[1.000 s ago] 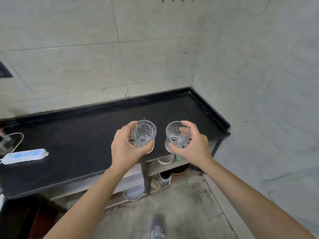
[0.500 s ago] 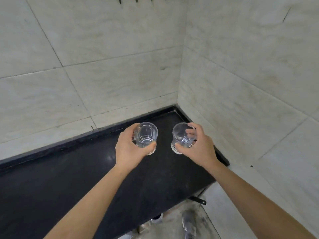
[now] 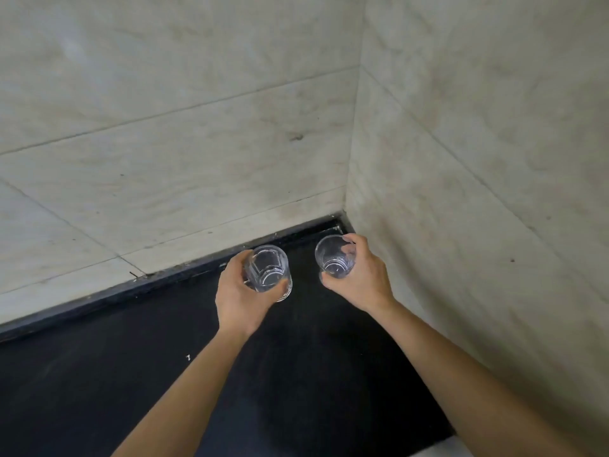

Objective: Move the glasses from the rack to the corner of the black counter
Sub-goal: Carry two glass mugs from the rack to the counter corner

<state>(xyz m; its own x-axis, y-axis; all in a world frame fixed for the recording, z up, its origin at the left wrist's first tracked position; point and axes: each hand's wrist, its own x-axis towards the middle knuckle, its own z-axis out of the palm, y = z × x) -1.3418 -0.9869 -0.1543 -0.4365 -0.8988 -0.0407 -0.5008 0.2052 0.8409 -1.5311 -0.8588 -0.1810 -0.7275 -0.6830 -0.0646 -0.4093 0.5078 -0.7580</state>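
Two clear glasses carried upright, mouths up, over the black surface near its back corner. Left hand wrapped around the left glass, right hand around the right glass, fingers closed on the sides. Kept apart, probably to avoid clinking before set-down by the tiled wall.

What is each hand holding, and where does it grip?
Each holds a clear glass by its side wall: the left hand wraps the left glass, the right hand the right glass.
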